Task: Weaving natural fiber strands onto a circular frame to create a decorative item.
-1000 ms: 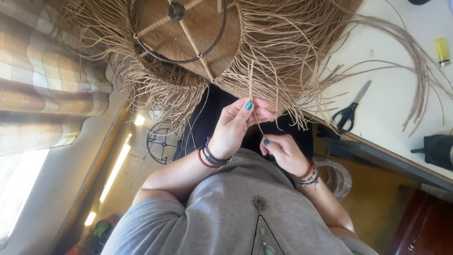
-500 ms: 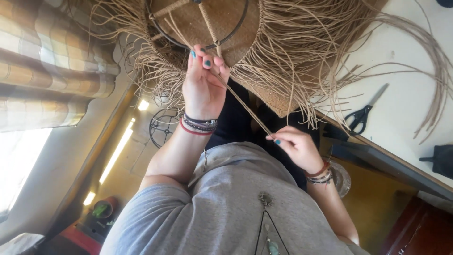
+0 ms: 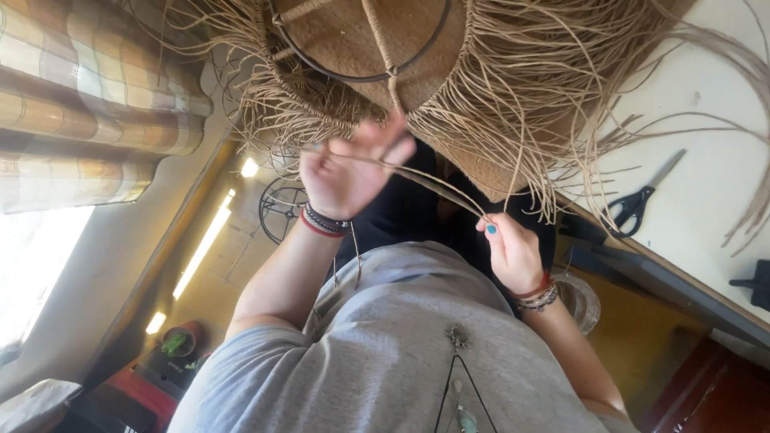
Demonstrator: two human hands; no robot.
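A woven raffia piece (image 3: 489, 88) with long loose fringe hangs on a dark metal ring frame (image 3: 361, 48) at the top of the view. My left hand (image 3: 345, 172) is raised just under the frame, blurred, with thin raffia strands (image 3: 433, 186) running across its fingers. The strands stretch taut down to my right hand (image 3: 509, 252), which pinches them between thumb and fingers. Both wrists wear bracelets. My grey shirt and a pendant fill the bottom.
Black scissors (image 3: 634, 204) lie on a white table (image 3: 706, 184) at the right, among stray raffia strands. A dark object (image 3: 758, 285) sits at the right edge. A checked curtain (image 3: 88, 96) hangs at the left, and a round wire frame (image 3: 281, 208) is behind my left arm.
My hands were close together at the fringe. My left hand then rose to the frame and now sits slightly lower and further left, drawing the strands taut away from my right hand.
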